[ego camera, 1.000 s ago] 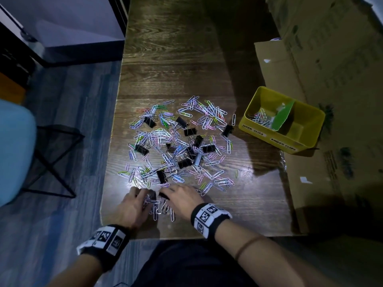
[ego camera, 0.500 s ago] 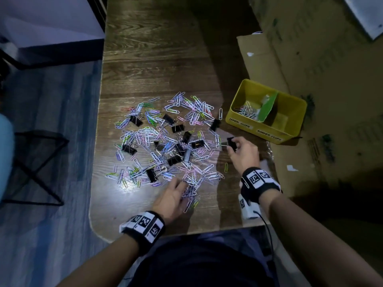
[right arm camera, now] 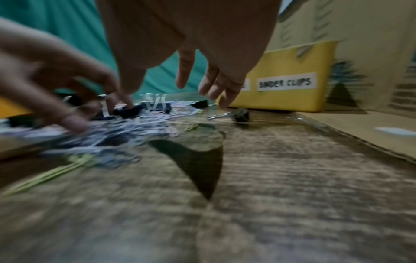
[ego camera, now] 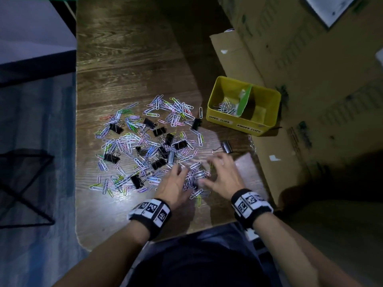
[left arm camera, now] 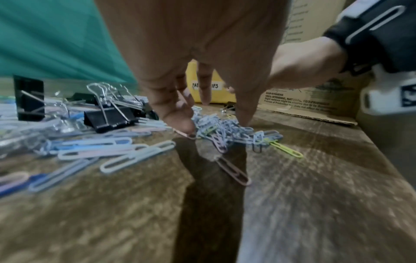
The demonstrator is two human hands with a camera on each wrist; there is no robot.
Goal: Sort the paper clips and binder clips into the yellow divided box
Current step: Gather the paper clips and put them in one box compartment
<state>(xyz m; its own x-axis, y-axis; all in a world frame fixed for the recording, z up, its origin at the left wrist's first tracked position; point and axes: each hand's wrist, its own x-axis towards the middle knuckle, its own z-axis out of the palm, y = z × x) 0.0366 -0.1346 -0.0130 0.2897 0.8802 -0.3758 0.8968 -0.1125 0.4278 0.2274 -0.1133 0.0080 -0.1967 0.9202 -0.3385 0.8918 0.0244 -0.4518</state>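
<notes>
Coloured paper clips [ego camera: 145, 139] and several black binder clips [ego camera: 159, 131] lie spread over the wooden table [ego camera: 128, 65]. The yellow divided box [ego camera: 234, 123] stands at the right; its left compartment holds paper clips and a green divider splits it. One binder clip [ego camera: 226, 147] [right arm camera: 242, 113] lies alone near the box. My left hand [ego camera: 180, 172] [left arm camera: 202, 113] has its fingertips down on a small heap of paper clips [ego camera: 196, 177] [left arm camera: 225, 129], gripping nothing. My right hand [ego camera: 215, 168] [right arm camera: 180, 92] hovers spread over the heap's right side, empty.
Flattened cardboard [ego camera: 290, 100] covers the table's right side behind and beside the box. The table's near edge [ego camera: 132, 243] runs just behind my wrists. A black-framed stool [ego camera: 24, 183] stands on the floor to the left.
My right hand has let go of the binder clip, which now lies on the table near the box, and has come back to the near heap. My left hand shifted right onto that heap.
</notes>
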